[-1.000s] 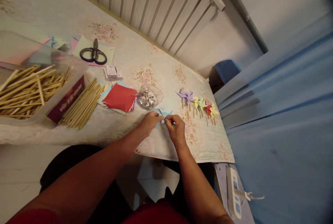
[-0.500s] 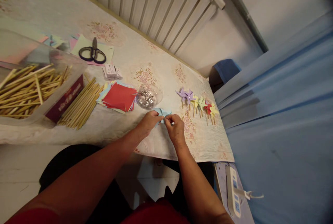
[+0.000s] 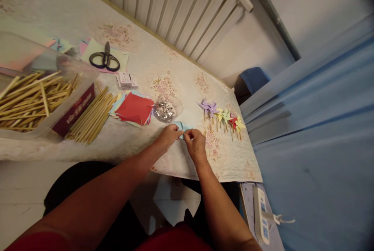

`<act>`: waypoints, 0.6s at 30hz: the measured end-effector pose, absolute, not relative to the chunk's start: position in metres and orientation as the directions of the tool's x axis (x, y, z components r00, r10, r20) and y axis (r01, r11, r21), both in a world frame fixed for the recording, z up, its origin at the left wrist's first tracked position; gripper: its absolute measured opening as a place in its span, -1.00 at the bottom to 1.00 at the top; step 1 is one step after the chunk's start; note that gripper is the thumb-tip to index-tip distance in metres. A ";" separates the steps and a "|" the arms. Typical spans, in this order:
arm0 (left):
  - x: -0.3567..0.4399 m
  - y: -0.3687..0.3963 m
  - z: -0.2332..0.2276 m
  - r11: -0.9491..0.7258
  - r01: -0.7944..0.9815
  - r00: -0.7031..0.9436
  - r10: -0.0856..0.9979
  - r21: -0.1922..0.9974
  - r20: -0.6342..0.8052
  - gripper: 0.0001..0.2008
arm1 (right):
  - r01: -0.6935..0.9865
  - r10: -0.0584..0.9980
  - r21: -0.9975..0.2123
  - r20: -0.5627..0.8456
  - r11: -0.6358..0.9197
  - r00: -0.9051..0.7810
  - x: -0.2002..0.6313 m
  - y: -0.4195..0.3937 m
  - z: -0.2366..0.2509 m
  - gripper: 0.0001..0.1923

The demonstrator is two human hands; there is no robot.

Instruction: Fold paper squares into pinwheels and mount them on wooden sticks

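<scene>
While pressed close over the tabletop edge: left hand and right hand both pinching light-blue paper piece, just beside glitter bowl; finished pinwheels near right.

Matt paper pinwheel; wooden sticks; clear plastic bowl.

A home craft corner: floral-clothed table, radiator, blue bedsheet.
</scene>
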State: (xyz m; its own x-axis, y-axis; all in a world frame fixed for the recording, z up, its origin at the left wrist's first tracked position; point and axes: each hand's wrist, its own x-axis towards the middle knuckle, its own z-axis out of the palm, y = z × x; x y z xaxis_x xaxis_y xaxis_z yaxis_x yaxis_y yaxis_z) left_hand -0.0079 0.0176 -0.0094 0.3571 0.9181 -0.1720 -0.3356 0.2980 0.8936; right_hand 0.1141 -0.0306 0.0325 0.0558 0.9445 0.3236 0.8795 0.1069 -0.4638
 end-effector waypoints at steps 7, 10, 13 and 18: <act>-0.009 0.020 -0.005 0.101 -0.072 0.268 0.960 0.992 -0.078 -0.91 | 0.959 0.955 -0.212 0.268 0.189 -0.129 0.113 -0.029 0.054 -0.83; -0.012 0.019 0.004 0.055 0.056 0.239 0.969 0.997 -0.067 -0.88 | 0.959 0.953 -0.173 0.243 0.225 -0.180 0.113 -0.027 0.060 -0.84; -0.014 0.018 0.009 0.045 0.092 0.226 0.972 0.995 -0.064 -0.88 | 0.925 0.968 -0.345 0.237 0.157 -0.076 0.113 -0.024 0.055 -0.84; -0.015 0.017 0.010 0.033 0.107 0.216 0.975 0.994 -0.056 -0.88 | 0.754 0.977 -0.652 0.100 -0.077 0.186 0.111 -0.021 0.041 -0.82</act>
State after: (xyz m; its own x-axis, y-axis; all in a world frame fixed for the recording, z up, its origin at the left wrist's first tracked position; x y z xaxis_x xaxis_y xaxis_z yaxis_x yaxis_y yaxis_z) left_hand -0.0148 0.0166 0.0096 0.2155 0.9749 -0.0558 0.1074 0.0331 0.9937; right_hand 0.1108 -0.0212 0.0408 0.1860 0.9774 0.1001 0.7542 -0.0768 -0.6521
